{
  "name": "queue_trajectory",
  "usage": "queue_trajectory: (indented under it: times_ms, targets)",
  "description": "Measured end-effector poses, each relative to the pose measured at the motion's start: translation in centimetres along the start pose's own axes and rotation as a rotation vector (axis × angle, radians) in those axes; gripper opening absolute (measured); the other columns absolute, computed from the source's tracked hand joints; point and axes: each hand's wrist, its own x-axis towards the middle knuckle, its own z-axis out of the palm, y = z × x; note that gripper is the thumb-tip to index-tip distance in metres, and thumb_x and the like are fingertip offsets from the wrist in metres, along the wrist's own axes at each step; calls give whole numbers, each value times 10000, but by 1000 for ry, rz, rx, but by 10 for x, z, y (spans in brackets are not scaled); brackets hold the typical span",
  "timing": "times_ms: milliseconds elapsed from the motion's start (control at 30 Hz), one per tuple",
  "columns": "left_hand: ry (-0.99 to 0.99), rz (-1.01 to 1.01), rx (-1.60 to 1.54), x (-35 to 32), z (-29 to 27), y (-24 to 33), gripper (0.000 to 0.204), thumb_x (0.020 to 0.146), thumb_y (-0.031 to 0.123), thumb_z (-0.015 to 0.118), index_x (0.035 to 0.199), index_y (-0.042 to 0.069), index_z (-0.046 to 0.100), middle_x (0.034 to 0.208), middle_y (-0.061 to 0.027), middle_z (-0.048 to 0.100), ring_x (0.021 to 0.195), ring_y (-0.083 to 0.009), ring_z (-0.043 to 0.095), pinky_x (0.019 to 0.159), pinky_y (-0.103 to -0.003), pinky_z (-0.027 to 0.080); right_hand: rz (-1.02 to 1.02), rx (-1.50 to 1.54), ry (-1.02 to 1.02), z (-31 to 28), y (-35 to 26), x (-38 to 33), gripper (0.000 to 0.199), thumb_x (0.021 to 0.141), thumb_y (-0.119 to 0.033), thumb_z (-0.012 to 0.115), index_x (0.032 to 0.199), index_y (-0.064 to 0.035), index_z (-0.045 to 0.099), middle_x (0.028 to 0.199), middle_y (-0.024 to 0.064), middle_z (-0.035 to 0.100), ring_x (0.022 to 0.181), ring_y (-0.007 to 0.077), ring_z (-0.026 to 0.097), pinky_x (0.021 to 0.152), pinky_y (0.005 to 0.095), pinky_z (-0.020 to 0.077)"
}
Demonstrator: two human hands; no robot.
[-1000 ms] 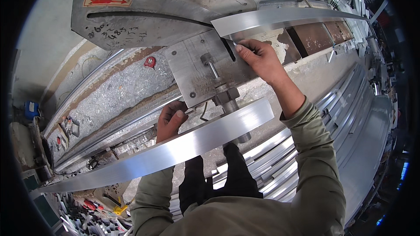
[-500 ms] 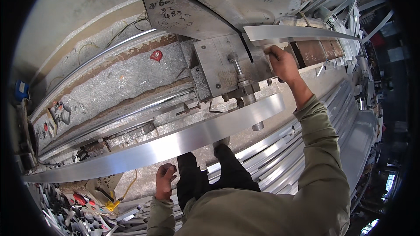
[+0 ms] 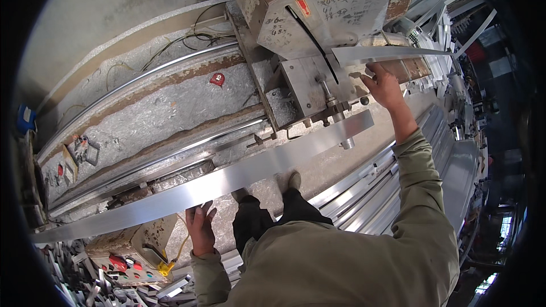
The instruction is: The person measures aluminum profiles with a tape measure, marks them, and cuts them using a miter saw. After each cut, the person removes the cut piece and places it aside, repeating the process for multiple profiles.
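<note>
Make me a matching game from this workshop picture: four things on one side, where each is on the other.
Things:
1. left hand
2. right hand
3. red knob
4. control box

Places:
A. on the grey machine bed
B. under the long metal strip, touching it
C. bottom left, with coloured buttons
D. up at the shorter metal strip by the saw housing

Pairs: 1-B, 2-D, 3-A, 4-C

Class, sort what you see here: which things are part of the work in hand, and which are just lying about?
In use:
long aluminium strip
left hand
right hand
short aluminium piece
saw machine

Lying about:
stacked aluminium profiles
button control box
offcuts
</note>
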Motion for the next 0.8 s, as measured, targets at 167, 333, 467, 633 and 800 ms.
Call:
queue_trajectory:
  times_ms: [167,333,467,633,800]
  targets:
    - [-231,238,-446,16,4,35,633,1056,457,682,1585,148,523,1639,-87,518,1511,-356,478,1258,-603,367,-149,-207,49,27,-50,49,629,985,-440,733,1502,-122,567,1516,177,604,1354,422,609,1103,519,526]
    - [-206,372,-693,19,32,56,757,1026,435,732,1639,101,441,1708,-165,423,1570,-375,404,1304,-630,284,-102,-420,-90,53,-60,77,502,1009,-426,673,1436,-175,595,1444,127,638,1317,403,634,1048,571,558]
    - [-84,435,-712,27,40,77,697,1050,395,702,1612,50,474,1701,-199,429,1555,-390,425,1314,-604,284,-177,-454,-149,47,-46,65,435,1018,-387,656,1393,-171,619,1359,138,671,1268,407,653,1014,566,574]
    - [55,477,-744,35,45,78,644,1062,320,681,1582,-10,493,1652,-204,499,1533,-391,461,1308,-595,310,-307,-167,-156,42,18,72,499,990,-374,723,1429,-150,644,1317,200,689,1203,431,670,1001,526,581]
    - [-16,470,-839,49,35,65,583,1043,252,681,1545,-17,555,1579,-170,592,1541,-399,465,1290,-647,323,-165,474,-313,-18,21,82,611,1031,-415,766,1505,-60,616,1298,160,736,1161,264,704,1007,411,567]
